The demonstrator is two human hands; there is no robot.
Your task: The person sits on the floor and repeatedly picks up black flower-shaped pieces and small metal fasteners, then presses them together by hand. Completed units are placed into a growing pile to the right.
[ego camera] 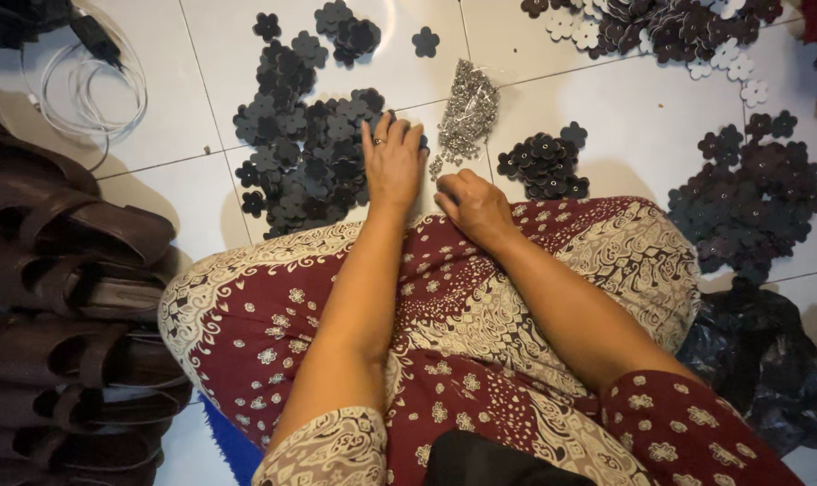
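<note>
A patterned maroon skirt [480, 315] covers the lap on the white tiled floor [201, 189]. Left of the skirt lies a stack of brown sandals [66, 306]. Beyond the sandals, far from the skirt, is a coiled white cable [93, 90]. Right of the skirt sits a crumpled black bag [768, 360]. Beyond the skirt's far right, pale and dark flowers [669, 31] lie heaped.

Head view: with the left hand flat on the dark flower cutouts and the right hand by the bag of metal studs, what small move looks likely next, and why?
Probably the left hand pinches one cutout off the pile of dark flower cutouts. Its fingers already rest spread on the pile's edge, holding nothing. The right hand sits curled just below the bag of metal studs, what it holds hidden, and a smaller stack of studded flowers lies beside it.
</note>
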